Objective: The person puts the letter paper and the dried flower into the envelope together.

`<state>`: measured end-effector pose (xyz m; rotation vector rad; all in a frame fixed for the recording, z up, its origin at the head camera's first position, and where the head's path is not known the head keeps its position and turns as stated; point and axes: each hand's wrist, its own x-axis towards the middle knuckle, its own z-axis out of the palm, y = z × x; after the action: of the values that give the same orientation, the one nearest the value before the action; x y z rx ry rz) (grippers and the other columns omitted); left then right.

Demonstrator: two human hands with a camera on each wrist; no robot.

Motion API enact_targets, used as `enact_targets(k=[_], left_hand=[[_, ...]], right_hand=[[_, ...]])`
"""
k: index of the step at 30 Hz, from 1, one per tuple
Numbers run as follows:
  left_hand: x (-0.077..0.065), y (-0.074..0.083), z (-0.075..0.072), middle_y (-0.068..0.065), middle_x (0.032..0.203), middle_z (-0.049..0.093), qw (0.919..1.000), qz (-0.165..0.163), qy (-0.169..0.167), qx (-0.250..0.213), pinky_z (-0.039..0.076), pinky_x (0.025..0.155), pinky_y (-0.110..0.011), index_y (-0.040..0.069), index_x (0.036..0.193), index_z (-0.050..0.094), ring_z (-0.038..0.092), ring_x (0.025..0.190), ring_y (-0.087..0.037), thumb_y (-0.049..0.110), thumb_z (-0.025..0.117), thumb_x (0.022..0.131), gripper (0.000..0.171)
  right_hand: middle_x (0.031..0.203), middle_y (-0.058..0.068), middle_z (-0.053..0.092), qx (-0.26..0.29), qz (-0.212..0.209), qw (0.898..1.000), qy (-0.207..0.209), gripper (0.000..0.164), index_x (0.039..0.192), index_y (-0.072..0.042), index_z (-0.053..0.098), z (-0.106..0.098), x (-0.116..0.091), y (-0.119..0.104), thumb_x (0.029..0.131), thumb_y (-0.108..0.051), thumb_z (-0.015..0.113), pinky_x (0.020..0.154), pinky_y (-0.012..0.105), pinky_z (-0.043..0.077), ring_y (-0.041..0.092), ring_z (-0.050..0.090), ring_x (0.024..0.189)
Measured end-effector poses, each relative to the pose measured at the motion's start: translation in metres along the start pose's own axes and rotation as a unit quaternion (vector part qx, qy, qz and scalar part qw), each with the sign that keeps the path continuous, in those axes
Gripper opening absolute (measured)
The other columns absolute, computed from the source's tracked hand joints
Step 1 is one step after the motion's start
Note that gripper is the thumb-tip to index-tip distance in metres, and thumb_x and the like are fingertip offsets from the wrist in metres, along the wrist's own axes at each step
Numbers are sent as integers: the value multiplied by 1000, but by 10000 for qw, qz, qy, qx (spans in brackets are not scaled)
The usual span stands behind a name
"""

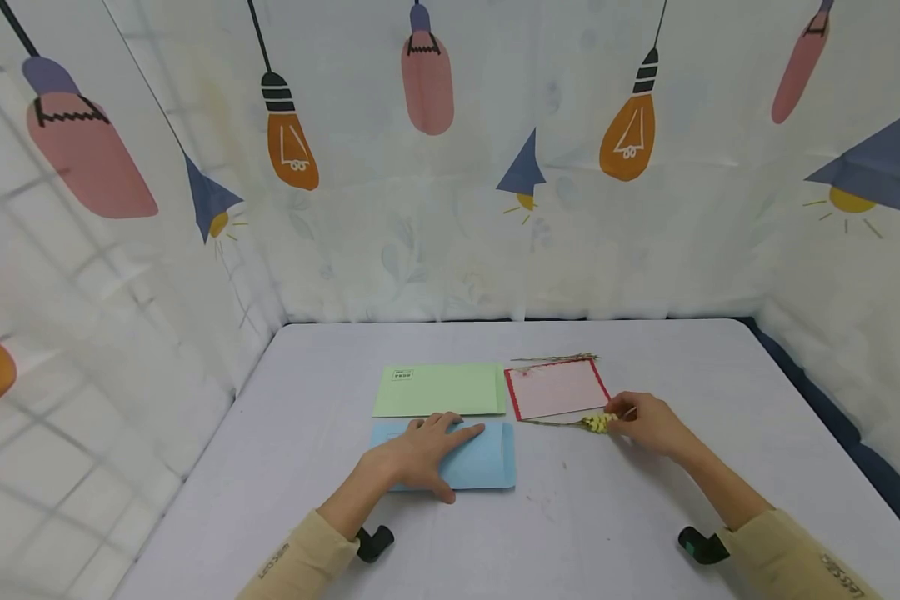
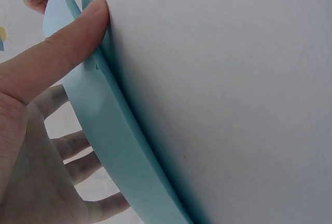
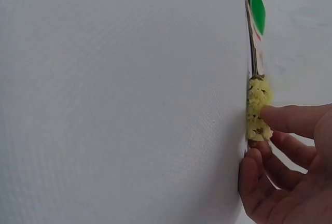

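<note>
My left hand [image 1: 420, 458] lies across a light blue envelope [image 1: 489, 462], fingers spread over its top and the thumb over its near edge. In the left wrist view the thumb reaches across the envelope's edge [image 2: 111, 110]. On the right, my right hand [image 1: 651, 423] pinches the head of a yellow dried flower sprig [image 1: 597, 422] between thumb and fingers. In the right wrist view the thumb presses the yellow blossoms [image 3: 258, 97], with the other fingers curled below. The sprig's thin stem points left, along the near edge of a pale pink card [image 1: 558, 389] with a red border.
A light green envelope [image 1: 442, 392] lies just beyond the blue one, left of the card. Another thin dried sprig [image 1: 555, 359] stretches along the card's far edge. All lie on a white-covered table [image 1: 607, 517], with printed curtains [image 1: 465, 225] behind and at the sides.
</note>
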<state>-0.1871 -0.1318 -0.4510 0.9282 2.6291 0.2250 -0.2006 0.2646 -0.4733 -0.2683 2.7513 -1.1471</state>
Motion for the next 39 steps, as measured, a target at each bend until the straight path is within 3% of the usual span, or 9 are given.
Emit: enact_targets(k=[7, 14, 28, 39], left_hand=[[0, 0, 2, -8, 158, 34, 10000, -9, -37, 9, 28, 113, -59, 30, 163, 32, 34, 144, -32, 43, 90, 78, 104], [1, 0, -1, -9, 157, 34, 10000, 30, -27, -34, 27, 113, -59, 28, 163, 32, 34, 143, -32, 42, 90, 79, 103], [3, -1, 1, -8, 156, 35, 10000, -25, 7, -17, 28, 113, -58, 28, 163, 32, 35, 142, -31, 42, 91, 78, 104], [1, 0, 1, -8, 157, 34, 9999, -42, 5, -107, 27, 113, -58, 28, 163, 32, 34, 142, -31, 40, 91, 78, 103]], right_hand=[[95, 6, 63, -5, 7, 10000, -73, 18, 107, 0, 68, -2, -3, -1, 91, -7, 75, 68, 35, 51, 24, 59, 87], [105, 9, 65, 525, 206, 9980, -302, 22, 114, -2, 69, -8, -2, 5, 95, -11, 74, 71, 32, 56, 24, 61, 94], [108, 12, 64, 1242, 113, 9902, -634, 27, 118, 0, 67, -20, -7, 10, 97, -13, 73, 74, 32, 58, 26, 63, 92], [106, 13, 63, 1427, -73, 9859, -871, 24, 115, 0, 67, -13, -3, 6, 96, -13, 73, 77, 32, 58, 27, 63, 95]])
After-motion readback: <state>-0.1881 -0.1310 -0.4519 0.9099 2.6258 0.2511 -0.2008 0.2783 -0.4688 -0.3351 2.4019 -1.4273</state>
